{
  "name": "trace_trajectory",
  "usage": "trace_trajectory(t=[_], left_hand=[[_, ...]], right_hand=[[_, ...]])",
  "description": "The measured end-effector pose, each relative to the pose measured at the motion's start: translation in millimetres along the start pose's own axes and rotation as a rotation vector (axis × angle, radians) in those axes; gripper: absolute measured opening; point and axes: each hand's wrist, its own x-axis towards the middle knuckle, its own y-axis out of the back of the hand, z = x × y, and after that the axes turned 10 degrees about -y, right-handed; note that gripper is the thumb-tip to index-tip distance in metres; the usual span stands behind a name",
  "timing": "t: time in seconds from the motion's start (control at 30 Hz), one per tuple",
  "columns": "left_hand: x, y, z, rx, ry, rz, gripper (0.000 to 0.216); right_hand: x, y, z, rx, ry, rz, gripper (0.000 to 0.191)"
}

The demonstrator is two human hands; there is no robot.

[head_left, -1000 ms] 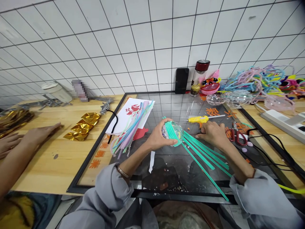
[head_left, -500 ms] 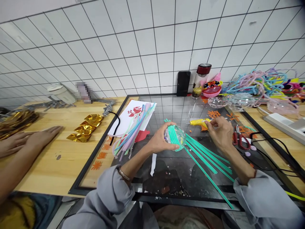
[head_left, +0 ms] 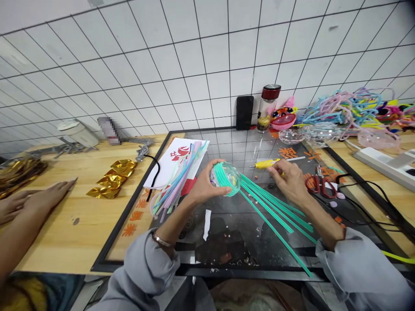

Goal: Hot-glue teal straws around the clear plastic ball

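My left hand (head_left: 207, 183) is closed around a clear plastic ball (head_left: 235, 175), its thumb across the front. Green pipe cleaners (head_left: 223, 177) lie side by side over the ball's left part. More green pipe cleaners (head_left: 275, 211) fan out from beneath it toward the lower right. A yellow glue gun (head_left: 266, 163) points left, with a pale glue stick (head_left: 296, 158) jutting from its back. My right hand (head_left: 288, 179) has its fingers closed on the gun's rear part, where a bit of yellow shows between them. Whether the gun is lifted off the mat, I cannot tell.
Red-handled scissors (head_left: 320, 185) and black cables lie to the right. Pastel pipe cleaners (head_left: 181, 177) rest on white paper (head_left: 158, 168). Behind stand a phone (head_left: 244, 113) and a glass bottle (head_left: 266, 110). At left, another person's hands (head_left: 42, 196) are near gold foil (head_left: 112, 179).
My right hand has shifted left and closed farther around the glue gun, whose glue stick now shows behind. My left hand has turned the ball slightly. The camera view has shifted a little.
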Motion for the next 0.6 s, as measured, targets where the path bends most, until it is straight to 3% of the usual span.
trace_trajectory(t=[0.17, 0.33, 0.47, 0.6], left_hand=[[3, 9, 6, 0.031, -0.007, 0.07, 0.078], [5, 12, 5, 0.002, -0.037, 0.068, 0.078], [4, 11, 3, -0.042, -0.012, -0.051, 0.08], [1, 6, 2, -0.076, 0.0, -0.147, 0.079]], right_hand=[[-8, -3, -17, 0.049, 0.183, -0.263, 0.03], [1, 3, -46, -0.276, 0.348, -0.38, 0.031], [23, 1, -69, -0.479, 0.179, -0.515, 0.027], [35, -23, -75, -0.545, 0.075, -0.558, 0.024]])
